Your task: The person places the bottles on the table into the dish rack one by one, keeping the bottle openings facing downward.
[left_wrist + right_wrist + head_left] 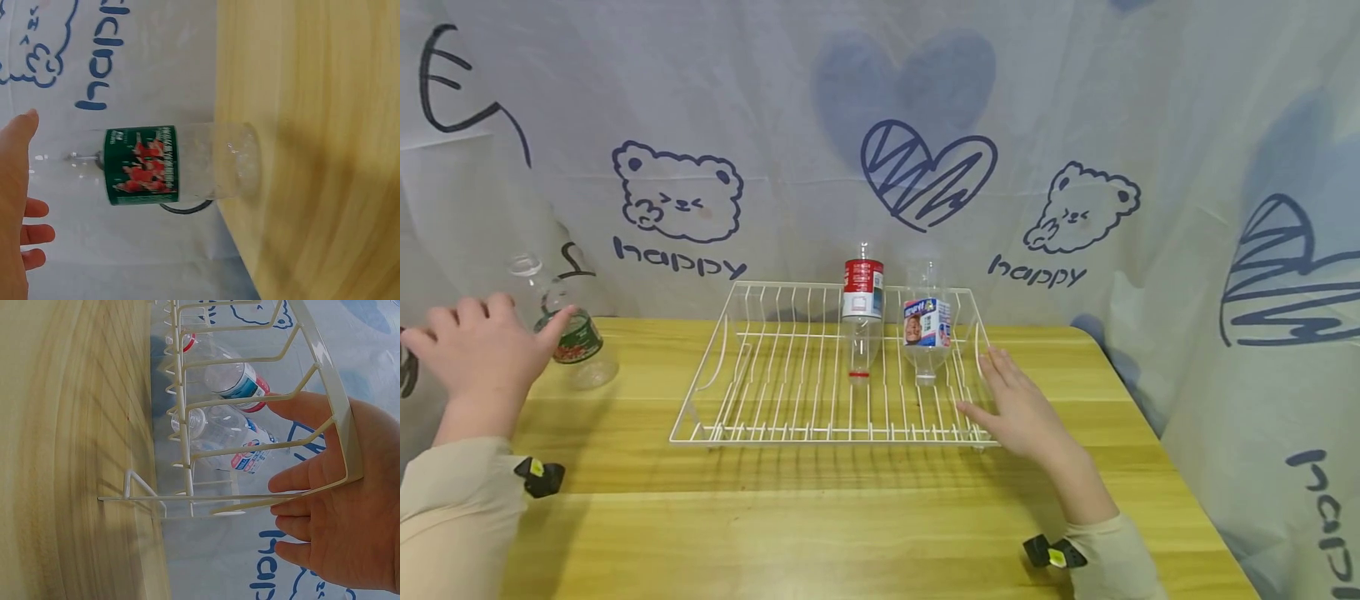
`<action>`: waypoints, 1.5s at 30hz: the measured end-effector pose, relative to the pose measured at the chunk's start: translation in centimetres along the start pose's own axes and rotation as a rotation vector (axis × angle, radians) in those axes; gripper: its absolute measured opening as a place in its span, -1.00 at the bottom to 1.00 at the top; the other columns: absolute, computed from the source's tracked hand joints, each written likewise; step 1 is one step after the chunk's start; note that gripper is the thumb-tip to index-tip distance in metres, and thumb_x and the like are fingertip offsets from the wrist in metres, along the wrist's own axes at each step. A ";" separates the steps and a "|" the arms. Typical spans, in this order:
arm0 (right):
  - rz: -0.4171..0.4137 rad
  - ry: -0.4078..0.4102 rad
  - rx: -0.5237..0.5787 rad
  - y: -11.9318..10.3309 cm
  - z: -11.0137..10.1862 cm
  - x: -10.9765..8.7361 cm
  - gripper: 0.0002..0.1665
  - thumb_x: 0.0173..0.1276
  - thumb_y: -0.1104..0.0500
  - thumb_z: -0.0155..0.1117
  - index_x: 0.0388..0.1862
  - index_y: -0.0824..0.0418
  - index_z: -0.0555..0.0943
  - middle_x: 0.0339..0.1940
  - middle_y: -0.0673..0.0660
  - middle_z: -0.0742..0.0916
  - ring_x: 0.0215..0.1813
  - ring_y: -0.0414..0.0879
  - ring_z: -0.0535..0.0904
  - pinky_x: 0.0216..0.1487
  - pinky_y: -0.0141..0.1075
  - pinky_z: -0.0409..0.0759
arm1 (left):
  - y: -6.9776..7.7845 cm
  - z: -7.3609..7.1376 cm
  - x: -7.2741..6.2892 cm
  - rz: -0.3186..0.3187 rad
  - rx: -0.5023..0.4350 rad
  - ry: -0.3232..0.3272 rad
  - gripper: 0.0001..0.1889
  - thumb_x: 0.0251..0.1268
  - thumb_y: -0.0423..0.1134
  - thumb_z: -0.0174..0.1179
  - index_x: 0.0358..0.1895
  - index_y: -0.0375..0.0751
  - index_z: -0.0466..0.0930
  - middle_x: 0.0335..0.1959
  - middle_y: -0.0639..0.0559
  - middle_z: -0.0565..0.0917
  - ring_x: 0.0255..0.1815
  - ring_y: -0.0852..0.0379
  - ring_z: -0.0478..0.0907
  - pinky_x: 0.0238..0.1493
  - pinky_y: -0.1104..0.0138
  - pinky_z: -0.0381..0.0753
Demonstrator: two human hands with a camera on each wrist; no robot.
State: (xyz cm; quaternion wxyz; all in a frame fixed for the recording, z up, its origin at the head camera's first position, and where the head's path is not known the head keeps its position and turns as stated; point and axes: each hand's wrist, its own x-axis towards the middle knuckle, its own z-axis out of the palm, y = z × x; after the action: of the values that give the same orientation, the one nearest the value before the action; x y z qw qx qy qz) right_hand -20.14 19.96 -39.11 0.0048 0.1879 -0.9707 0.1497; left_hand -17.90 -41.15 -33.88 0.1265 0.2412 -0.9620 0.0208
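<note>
Green-labelled bottle (580, 340) stands upright on the desk (820, 533), near its far left corner and well apart from the white wire rack (842, 442). The left hand (478, 350) is just beside its upper part, fingers spread apart and holding nothing. The right hand (1026, 417) is at the near right corner of the rack, fingers mostly straight and gripping nothing; whether it presses on the wire I cannot tell. In the right part of the rack, a red-labelled bottle (863, 287) and a blue-and-white-labelled bottle (928, 323) sit neck down, side by side but apart.

The likeliest trouble is on the left. The bottle looks empty, so it is probably light, and a thumb or finger catching its neck could tip it over; with the desk's edge so near, it might roll off. Too hard a squeeze may dent the thin-looking plastic and make it slip. On the right, a push against the rack could shift it or jolt both bottles, which seem to depend on the wires to stay up. If the right hand swings inward, its thumb, nearest the blue-and-white-labelled bottle, could knock that one first.
</note>
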 end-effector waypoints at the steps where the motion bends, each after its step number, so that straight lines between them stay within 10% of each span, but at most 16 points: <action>1: 0.001 0.000 -0.001 0.0 0.0 0.0 0.06 0.42 -0.36 -0.04 0.55 0.37 -0.03 0.60 0.32 -0.01 0.62 0.25 -0.15 0.56 0.08 -0.09 | -0.1 0.2 0.1 -0.005 -0.003 -0.011 0.14 0.18 0.62 -0.52 0.14 -0.60 0.10 0.05 -0.64 0.18 0.15 -0.61 0.07 0.21 -0.40 -0.01; 25: 0.004 0.007 -0.012 0.3 0.0 -0.1 0.04 0.43 -0.34 -0.04 0.54 0.37 -0.02 0.60 0.32 0.00 0.62 0.25 -0.14 0.57 0.07 -0.08 | -1.3 8.3 0.8 -0.086 -0.216 -0.252 0.46 -0.14 0.76 -0.20 0.34 -0.73 -0.06 0.28 -0.77 0.03 0.30 -0.72 -0.12 0.19 -0.49 -0.12; 45: -0.001 -0.001 -0.010 0.1 0.1 0.1 0.05 0.43 -0.35 -0.05 0.55 0.36 -0.03 0.61 0.30 -0.02 0.62 0.23 -0.16 0.57 0.06 -0.09 | -0.9 9.8 0.9 -0.207 -0.327 -0.382 0.40 -0.08 0.67 -0.03 0.36 -0.72 -0.08 0.31 -0.73 0.04 0.28 -0.69 -0.04 0.19 -0.45 -0.04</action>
State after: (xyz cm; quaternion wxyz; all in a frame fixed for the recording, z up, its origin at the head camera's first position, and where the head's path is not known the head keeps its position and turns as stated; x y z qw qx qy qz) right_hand -20.31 20.00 -39.22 0.0051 0.1883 -0.9713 0.1449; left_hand -20.56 -43.30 -43.18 -0.0187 0.3143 -0.9291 -0.1939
